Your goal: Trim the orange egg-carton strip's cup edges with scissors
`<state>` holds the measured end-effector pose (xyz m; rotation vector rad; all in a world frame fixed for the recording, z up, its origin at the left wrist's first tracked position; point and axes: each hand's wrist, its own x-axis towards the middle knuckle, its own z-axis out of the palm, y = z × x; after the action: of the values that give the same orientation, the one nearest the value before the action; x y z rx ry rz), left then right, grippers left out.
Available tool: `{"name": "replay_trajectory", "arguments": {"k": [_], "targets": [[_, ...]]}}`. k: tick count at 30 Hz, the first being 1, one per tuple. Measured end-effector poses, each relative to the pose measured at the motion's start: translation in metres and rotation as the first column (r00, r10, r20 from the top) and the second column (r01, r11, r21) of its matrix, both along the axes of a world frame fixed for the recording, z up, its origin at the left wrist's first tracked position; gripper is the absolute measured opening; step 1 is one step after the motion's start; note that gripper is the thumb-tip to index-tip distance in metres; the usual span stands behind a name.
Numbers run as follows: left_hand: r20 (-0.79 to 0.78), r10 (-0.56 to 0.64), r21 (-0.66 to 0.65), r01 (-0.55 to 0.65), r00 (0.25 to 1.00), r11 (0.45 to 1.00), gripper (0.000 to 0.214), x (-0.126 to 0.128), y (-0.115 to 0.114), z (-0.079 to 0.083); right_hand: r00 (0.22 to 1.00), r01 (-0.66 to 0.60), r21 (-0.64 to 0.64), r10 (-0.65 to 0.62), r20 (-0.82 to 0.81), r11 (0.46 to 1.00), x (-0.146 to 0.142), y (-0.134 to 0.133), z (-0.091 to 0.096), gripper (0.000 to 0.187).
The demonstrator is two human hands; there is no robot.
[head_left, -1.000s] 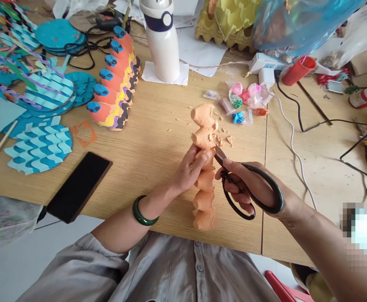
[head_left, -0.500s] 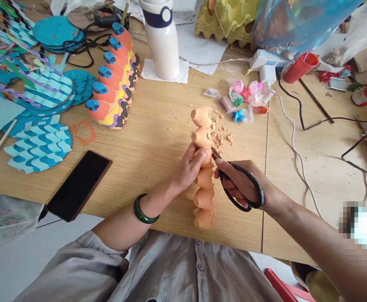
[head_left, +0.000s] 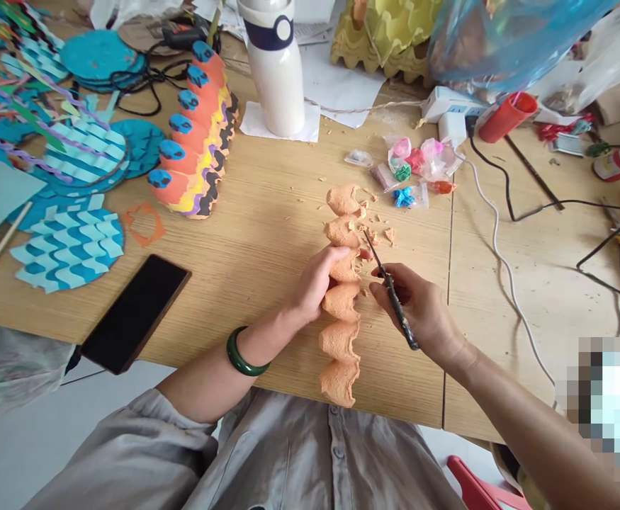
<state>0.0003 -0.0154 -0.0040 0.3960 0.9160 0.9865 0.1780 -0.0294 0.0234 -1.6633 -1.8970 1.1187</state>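
Note:
An orange strip of egg carton [head_left: 340, 338], a single row of bumps with ragged edges, stretches toward my body above the table. My left hand [head_left: 314, 283] grips it near the middle, the thumb on top and a fingertip showing on the far side. In my right hand [head_left: 419, 304], just to the right of the strip, is a pair of black-handled scissors [head_left: 397, 308], seen edge-on with the tips pointing away from me and apart from the carton. Torn orange scraps [head_left: 389, 235] lie beside the strip's far end.
A painted egg-carton strip [head_left: 198, 142] and blue paper discs [head_left: 70, 244] lie left, near a black phone [head_left: 136, 312]. Behind stand a white bottle [head_left: 275, 78] and yellow egg trays [head_left: 378, 42]. Small colourful packets [head_left: 416, 159], a power strip [head_left: 455, 103] and cables are at right.
The scissors have come away from the carton's edge and turned edge-on. The strip has tilted, its near end shifting toward me, and my left thumb has moved up.

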Motion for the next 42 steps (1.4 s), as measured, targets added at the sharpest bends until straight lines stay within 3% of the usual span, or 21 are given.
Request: {"name": "replay_trajectory", "arguments": {"k": [2, 5, 11, 16, 26, 35, 42], "targets": [[0.049, -0.005, -0.051, 0.007, 0.999, 0.999, 0.030, 0.000, -0.001, 0.002, 0.990, -0.045, 0.169, 0.021, 0.142, 0.985, 0.000, -0.002, -0.007, 0.027], [0.098, 0.008, -0.084, 0.000, 0.995, 0.996, 0.029, 0.001, -0.002, 0.006, 0.955, -0.140, 0.365, 0.028, 0.296, 0.920, -0.002, -0.001, -0.013, 0.029], [0.189, -0.064, -0.046, 0.073, 0.980, 0.996, 0.031, 0.003, -0.003, 0.006, 0.877, -0.270, 0.489, 0.002, 0.481, 0.830, -0.005, 0.003, -0.021, 0.034], [0.196, -0.115, -0.043, 0.125, 0.974, 0.991, 0.037, 0.004, -0.004, 0.003, 0.849, -0.298, 0.480, -0.001, 0.529, 0.825, -0.009, 0.004, -0.021, 0.037], [0.196, -0.076, -0.063, 0.090, 0.978, 0.994, 0.036, 0.001, 0.000, 0.007, 0.912, -0.192, 0.478, -0.024, 0.410, 0.857, -0.009, 0.001, -0.016, 0.037], [0.279, -0.133, -0.025, 0.146, 0.951, 0.989, 0.039, 0.003, -0.001, -0.004, 0.887, -0.230, 0.423, 0.010, 0.462, 0.877, -0.009, 0.000, -0.026, 0.043], [0.289, -0.142, -0.093, 0.176, 0.947, 0.980, 0.042, 0.002, 0.003, -0.003, 0.887, -0.195, 0.444, -0.036, 0.461, 0.875, -0.013, -0.005, -0.034, 0.037]]}}
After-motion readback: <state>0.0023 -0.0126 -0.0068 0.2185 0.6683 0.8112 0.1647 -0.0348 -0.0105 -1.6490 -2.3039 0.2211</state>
